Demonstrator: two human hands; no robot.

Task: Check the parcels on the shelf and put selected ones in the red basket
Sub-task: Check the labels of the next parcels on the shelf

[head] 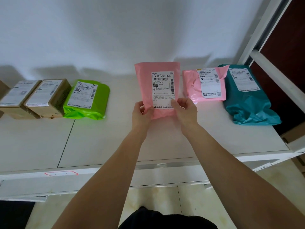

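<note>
The left hand (143,111) and right hand (184,108) pinch the pink parcel (156,70), maybe lifted off the white shelf (102,142).

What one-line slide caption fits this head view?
Both hands hold a pink parcel upright above the shelf, label facing the camera.

bare shelf (99,142) in front; green parcel (87,100) left and pink parcel (204,86) right flank the gap
</note>
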